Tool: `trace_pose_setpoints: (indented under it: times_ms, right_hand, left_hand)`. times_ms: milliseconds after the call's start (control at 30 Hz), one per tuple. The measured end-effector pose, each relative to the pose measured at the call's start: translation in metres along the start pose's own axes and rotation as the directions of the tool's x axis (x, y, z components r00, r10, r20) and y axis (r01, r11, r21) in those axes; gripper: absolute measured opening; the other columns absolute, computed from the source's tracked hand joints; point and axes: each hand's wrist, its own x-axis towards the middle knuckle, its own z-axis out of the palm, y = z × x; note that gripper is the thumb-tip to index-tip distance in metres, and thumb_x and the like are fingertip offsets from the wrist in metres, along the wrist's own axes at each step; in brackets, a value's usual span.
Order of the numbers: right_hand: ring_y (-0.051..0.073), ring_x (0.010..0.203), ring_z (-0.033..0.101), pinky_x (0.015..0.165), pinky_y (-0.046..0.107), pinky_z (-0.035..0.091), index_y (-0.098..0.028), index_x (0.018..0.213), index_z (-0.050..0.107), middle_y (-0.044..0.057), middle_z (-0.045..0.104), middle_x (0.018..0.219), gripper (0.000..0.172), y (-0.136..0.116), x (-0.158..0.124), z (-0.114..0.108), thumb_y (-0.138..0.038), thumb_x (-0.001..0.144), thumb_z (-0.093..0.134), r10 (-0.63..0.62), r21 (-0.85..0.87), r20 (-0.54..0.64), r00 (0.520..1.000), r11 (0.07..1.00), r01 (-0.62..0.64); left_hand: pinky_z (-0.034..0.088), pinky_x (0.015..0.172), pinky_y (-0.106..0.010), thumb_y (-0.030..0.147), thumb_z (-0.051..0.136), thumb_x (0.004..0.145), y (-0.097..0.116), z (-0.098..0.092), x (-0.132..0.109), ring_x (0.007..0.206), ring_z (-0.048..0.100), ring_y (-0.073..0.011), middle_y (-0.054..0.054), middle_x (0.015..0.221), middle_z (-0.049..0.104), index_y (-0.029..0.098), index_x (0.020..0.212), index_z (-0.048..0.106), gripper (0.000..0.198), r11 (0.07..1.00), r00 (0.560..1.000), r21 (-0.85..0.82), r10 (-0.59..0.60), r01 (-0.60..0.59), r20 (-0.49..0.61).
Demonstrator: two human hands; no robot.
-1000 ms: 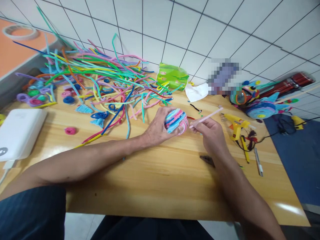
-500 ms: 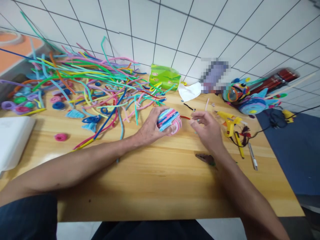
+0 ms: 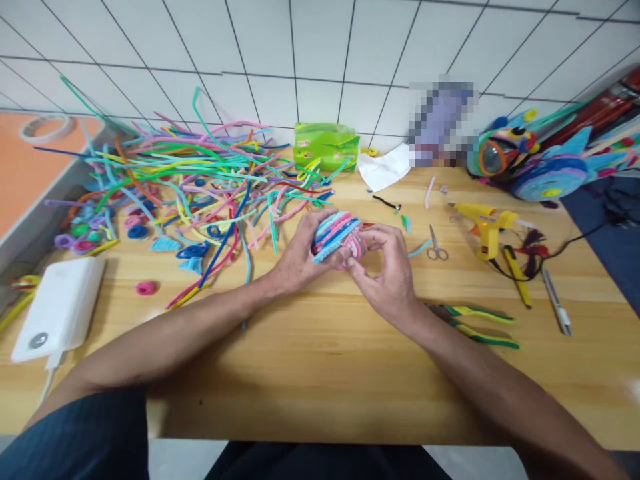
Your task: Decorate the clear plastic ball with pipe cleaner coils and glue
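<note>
My left hand [image 3: 299,256] is wrapped round the left side of a ball of coiled pipe cleaners [image 3: 336,237], pink, blue and turquoise, resting on the wooden table [image 3: 320,373]. My right hand [image 3: 385,263] is against the ball's right side, fingers curled and pinching at its pink outer coil. A loose pink pipe cleaner piece [image 3: 429,192] lies on the table farther back to the right.
A heap of coloured pipe cleaners [image 3: 200,180] and small coils covers the left back. A green packet [image 3: 326,145], white tissue [image 3: 385,170], scissors [image 3: 436,245], yellow glue gun [image 3: 484,223], pliers [image 3: 475,319], a pen [image 3: 555,301] and a white box [image 3: 61,308] lie around.
My right hand let go of the long pink pipe cleaner it held and came left onto the ball. The view shifted right, showing scissors and pliers.
</note>
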Motion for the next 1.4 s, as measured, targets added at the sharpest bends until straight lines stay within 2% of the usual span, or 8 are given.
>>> trace_pose_setpoints:
  times_ms: [433,600,700,833,967,1033,1167,1400]
  right_hand:
    - [0.031,0.119,0.063,0.096,0.051,0.059,-0.026,0.125,0.056,0.012,0.065,0.123,0.034,-0.007,-0.004,0.006,-0.016,0.094,0.069,-0.004,0.003,-0.026,1.0,1.0,0.004]
    - [0.028,0.119,0.065,0.1,0.048,0.058,-0.025,0.12,0.059,0.011,0.068,0.121,0.028,-0.01,0.001,0.0,-0.019,0.095,0.071,0.016,0.009,0.037,0.999,1.0,-0.017]
    - [0.026,0.119,0.068,0.102,0.044,0.057,-0.026,0.118,0.064,0.009,0.073,0.121,0.027,-0.006,0.012,-0.022,-0.022,0.094,0.075,0.035,0.0,0.164,0.986,0.999,-0.035]
    - [0.025,0.099,0.074,0.091,0.042,0.058,-0.025,0.104,0.072,0.006,0.079,0.106,0.012,0.023,0.027,-0.075,-0.032,0.094,0.074,0.312,-0.262,0.284,0.907,0.935,-0.239]
    - [0.03,0.1,0.074,0.09,0.043,0.056,-0.021,0.101,0.074,0.012,0.08,0.105,0.018,0.067,0.03,-0.113,-0.036,0.096,0.067,0.67,-0.699,0.111,0.734,0.578,-0.422]
    - [0.034,0.108,0.074,0.093,0.045,0.056,-0.018,0.104,0.075,0.017,0.08,0.115,0.026,0.082,0.03,-0.114,-0.039,0.099,0.062,0.749,-0.798,0.077,0.659,0.442,-0.409]
    - [0.039,0.117,0.074,0.096,0.047,0.057,-0.011,0.115,0.076,0.026,0.077,0.123,0.038,0.091,0.035,-0.1,-0.033,0.104,0.048,0.818,-0.866,0.092,0.568,0.347,-0.36]
    - [0.045,0.122,0.073,0.099,0.052,0.058,-0.003,0.127,0.072,0.033,0.074,0.129,0.043,0.083,0.045,-0.091,-0.028,0.103,0.045,0.834,-0.895,0.085,0.545,0.304,-0.326]
  left_hand:
    - [0.05,0.124,-0.051,0.063,0.074,0.096,0.008,-0.005,-0.003,0.144,0.057,-0.0329,-0.014,0.157,0.054,0.026,0.158,0.044,0.079,0.993,0.994,0.071,-0.094,0.09,0.052]
    - [0.053,0.121,-0.049,0.06,0.077,0.094,0.007,-0.004,-0.001,0.14,0.061,-0.031,-0.012,0.154,0.057,0.026,0.157,0.045,0.079,0.992,0.99,-0.003,-0.125,0.125,0.059]
    - [0.055,0.119,-0.05,0.06,0.08,0.091,0.006,-0.003,-0.001,0.137,0.063,-0.031,-0.012,0.152,0.058,0.027,0.155,0.046,0.08,0.989,0.988,-0.023,-0.146,0.148,0.059]
    - [0.055,0.119,-0.052,0.059,0.08,0.091,0.008,-0.003,-0.001,0.135,0.065,-0.0311,-0.012,0.151,0.059,0.026,0.154,0.045,0.08,0.988,0.986,-0.008,-0.154,0.155,0.058]
    - [0.058,0.114,-0.049,0.06,0.079,0.091,0.009,-0.001,-0.002,0.13,0.067,-0.0305,-0.012,0.146,0.062,0.025,0.153,0.046,0.078,0.993,0.992,0.006,-0.12,0.12,0.045]
    - [0.059,0.113,-0.049,0.059,0.078,0.091,0.009,-0.001,-0.001,0.13,0.066,-0.0309,-0.012,0.146,0.061,0.025,0.152,0.046,0.077,0.995,0.994,0.012,-0.095,0.094,0.047]
    - [0.055,0.118,-0.051,0.057,0.078,0.092,0.005,-0.002,-0.001,0.133,0.064,-0.0311,-0.012,0.147,0.06,0.026,0.153,0.046,0.076,0.997,0.994,0.021,-0.077,0.076,0.072]
    - [0.054,0.119,-0.05,0.058,0.078,0.092,0.006,-0.001,0.001,0.133,0.063,-0.0304,-0.012,0.149,0.059,0.027,0.154,0.045,0.076,0.996,0.993,-0.037,-0.078,0.082,0.088]
